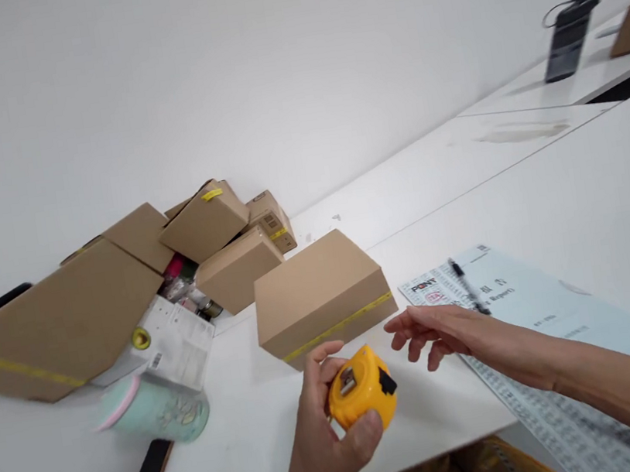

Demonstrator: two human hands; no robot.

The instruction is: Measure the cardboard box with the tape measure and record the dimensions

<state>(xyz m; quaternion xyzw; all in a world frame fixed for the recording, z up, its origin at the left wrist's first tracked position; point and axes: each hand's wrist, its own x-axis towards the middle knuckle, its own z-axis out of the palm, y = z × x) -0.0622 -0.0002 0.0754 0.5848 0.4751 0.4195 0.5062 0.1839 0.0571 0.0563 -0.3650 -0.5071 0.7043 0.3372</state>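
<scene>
A yellow tape measure [356,398] with a black button sits in my left hand [331,429], fingers and thumb wrapped around its body. Its blade looks drawn in. My right hand [442,331] holds nothing; its fingers are apart and slightly bent, just right of the tape measure. Beyond both hands lies a closed brown cardboard box [316,286] with a yellow strip along its lower front edge. To the right, partly under my right forearm, is a light blue printed document [534,291] with a black pen [467,285] on it.
Several cardboard boxes [205,224] are piled at the left against the wall. A mint-green tumbler [157,410] stands near the left table edge, by white papers [174,342]. A dark bottle [568,36] stands at the far right on the white table [578,191].
</scene>
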